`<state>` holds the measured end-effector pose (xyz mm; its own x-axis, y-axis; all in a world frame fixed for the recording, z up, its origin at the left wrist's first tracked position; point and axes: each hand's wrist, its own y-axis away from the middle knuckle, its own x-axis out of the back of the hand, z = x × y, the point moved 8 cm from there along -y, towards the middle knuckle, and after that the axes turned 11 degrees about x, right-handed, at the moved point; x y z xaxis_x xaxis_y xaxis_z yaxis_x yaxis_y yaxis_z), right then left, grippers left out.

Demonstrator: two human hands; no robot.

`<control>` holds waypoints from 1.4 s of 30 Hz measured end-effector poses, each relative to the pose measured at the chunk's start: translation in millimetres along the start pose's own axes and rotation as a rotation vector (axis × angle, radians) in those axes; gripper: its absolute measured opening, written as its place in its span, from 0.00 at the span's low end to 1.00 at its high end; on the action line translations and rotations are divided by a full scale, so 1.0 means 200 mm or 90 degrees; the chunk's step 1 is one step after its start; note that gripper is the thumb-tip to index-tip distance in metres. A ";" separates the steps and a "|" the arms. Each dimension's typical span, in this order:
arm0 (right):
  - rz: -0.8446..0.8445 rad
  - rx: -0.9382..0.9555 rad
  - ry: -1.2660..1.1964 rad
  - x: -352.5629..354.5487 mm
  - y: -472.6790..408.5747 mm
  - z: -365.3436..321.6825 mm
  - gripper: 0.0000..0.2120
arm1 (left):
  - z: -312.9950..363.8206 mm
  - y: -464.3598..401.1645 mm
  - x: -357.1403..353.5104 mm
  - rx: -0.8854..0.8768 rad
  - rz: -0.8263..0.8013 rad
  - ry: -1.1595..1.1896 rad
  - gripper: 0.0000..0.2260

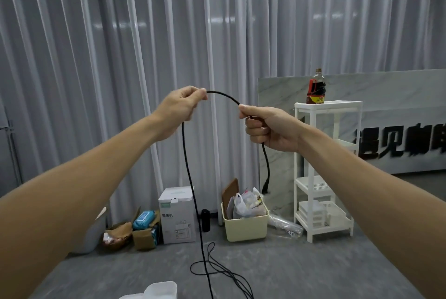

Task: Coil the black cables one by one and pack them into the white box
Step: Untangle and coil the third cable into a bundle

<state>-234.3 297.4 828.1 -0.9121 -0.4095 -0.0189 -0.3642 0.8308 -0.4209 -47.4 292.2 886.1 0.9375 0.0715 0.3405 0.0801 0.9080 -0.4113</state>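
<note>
I hold a black cable (190,178) up in the air with both hands. My left hand (179,108) pinches it between thumb and fingertips. My right hand (268,127) grips it in a fist a short way along, and the stretch between the hands arches. From the right fist a short end with a plug hangs down. From the left hand the long part drops to the grey table (313,267), where it lies in loose loops. A corner of the white box (161,289) shows at the bottom edge.
Beyond the table stand a white carton (177,216), a cream bin (246,226) full of bags, a small black cylinder (205,220) and open cardboard boxes (142,231). A white shelf rack (325,168) on the right carries a dark bottle (316,87). Grey curtains hang behind.
</note>
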 end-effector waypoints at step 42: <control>-0.007 -0.026 0.101 -0.25 -0.03 0.17 0.24 | -0.01 0.04 -0.14 0.173 -0.027 0.112 0.13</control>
<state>-180.8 300.3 800.7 -0.9252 -0.3565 0.1303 -0.3786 0.8428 -0.3824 -71.9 296.7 872.7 0.9813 -0.0200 0.1916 0.0497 0.9872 -0.1516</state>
